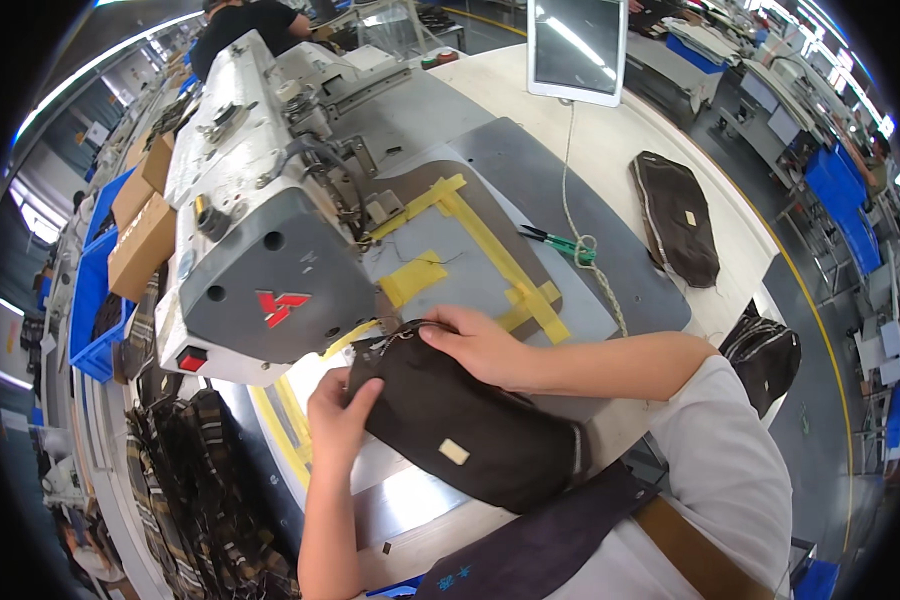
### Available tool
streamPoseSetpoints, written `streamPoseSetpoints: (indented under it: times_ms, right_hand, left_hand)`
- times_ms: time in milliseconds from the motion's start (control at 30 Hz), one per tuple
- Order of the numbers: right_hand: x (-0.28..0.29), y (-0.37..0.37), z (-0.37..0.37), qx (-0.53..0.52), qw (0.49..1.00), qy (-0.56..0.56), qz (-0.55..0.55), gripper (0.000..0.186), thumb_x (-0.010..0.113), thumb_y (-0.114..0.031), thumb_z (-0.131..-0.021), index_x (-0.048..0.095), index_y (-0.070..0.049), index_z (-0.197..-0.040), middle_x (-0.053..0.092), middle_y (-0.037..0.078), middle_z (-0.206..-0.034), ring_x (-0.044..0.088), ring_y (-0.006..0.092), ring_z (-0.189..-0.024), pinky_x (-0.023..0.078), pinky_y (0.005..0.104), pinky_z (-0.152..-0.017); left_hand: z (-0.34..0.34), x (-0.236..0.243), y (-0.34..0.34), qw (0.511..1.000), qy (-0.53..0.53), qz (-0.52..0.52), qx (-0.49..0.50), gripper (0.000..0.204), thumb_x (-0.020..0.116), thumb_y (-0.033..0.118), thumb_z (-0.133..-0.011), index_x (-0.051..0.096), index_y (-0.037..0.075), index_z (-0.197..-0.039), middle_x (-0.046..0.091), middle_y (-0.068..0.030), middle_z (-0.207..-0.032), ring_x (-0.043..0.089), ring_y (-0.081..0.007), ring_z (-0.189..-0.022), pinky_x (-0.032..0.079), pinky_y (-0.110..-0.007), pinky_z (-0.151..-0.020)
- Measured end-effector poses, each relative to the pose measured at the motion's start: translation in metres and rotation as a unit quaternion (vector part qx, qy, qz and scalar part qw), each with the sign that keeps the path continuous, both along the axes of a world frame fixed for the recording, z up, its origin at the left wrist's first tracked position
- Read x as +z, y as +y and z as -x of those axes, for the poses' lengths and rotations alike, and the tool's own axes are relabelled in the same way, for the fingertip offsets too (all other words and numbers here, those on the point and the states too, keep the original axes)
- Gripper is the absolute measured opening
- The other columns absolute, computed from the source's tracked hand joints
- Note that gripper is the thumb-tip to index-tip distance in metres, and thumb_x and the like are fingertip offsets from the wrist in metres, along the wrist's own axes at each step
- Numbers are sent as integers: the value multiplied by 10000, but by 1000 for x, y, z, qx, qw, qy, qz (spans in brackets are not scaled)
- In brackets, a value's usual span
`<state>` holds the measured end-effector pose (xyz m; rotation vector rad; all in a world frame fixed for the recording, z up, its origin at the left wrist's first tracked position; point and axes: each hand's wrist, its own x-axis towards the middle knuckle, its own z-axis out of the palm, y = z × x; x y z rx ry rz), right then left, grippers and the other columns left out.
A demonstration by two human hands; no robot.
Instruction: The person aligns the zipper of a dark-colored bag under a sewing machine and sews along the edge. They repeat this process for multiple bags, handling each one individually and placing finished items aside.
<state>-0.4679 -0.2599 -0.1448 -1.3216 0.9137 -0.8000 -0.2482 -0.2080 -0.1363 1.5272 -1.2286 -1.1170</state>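
Observation:
A dark brown fabric pouch (470, 440) with a pale rectangular label lies tilted across the front of an industrial sewing machine (270, 285). My left hand (345, 410) grips its left end, thumb on the fabric. My right hand (470, 345) holds the upper edge near a zipper, thumb pressed on it. The pouch is just below the machine's head, over a bed marked with yellow tape (505, 260). Green-handled scissors (575, 250) lie beyond my right hand, beside a knotted cord hanging from a white-framed tablet (575, 50).
Similar brown pieces lie at the right (675, 215) and near my right elbow (760, 360). Dark plaid fabric (185, 480) hangs at the lower left, below blue bins (95, 335) and cardboard boxes (140, 240). A person in a dark shirt (235, 40) is behind the machine.

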Motion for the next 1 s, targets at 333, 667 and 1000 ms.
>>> streamPoseSetpoints:
  times_ms: [333, 667, 1000]
  right_hand:
    - [-6, -15, -5, 98, 979, 128, 121, 293, 666, -246, -838, 618, 3, -984, 665, 121, -919, 639, 231, -873, 483, 344, -783]
    - [0, -14, -2, 115, 913, 201, 335, 240, 675, -230, -840, 635, -24, -958, 605, 129, -878, 605, 326, -849, 477, 396, -716]
    - [0, -11, -17, 72, 997, 19, -5, 184, 610, -157, -909, 620, -10, -1018, 645, 57, -891, 588, 136, -815, 464, 293, -745]
  left_hand:
    - [1, 8, -12, 994, -71, 11, -85, 152, 703, 86, -840, 572, 8, -855, 557, 8, -738, 488, -74, -694, 410, -222, -642]
    - [9, 8, -21, 981, -118, 58, -140, 245, 722, 77, -793, 645, -7, -1010, 647, -90, -873, 612, -177, -828, 480, -295, -787]
    - [20, -7, -1, 935, -205, 279, -75, 166, 748, -21, -736, 686, 51, -872, 627, -70, -839, 644, -216, -791, 528, -321, -677]
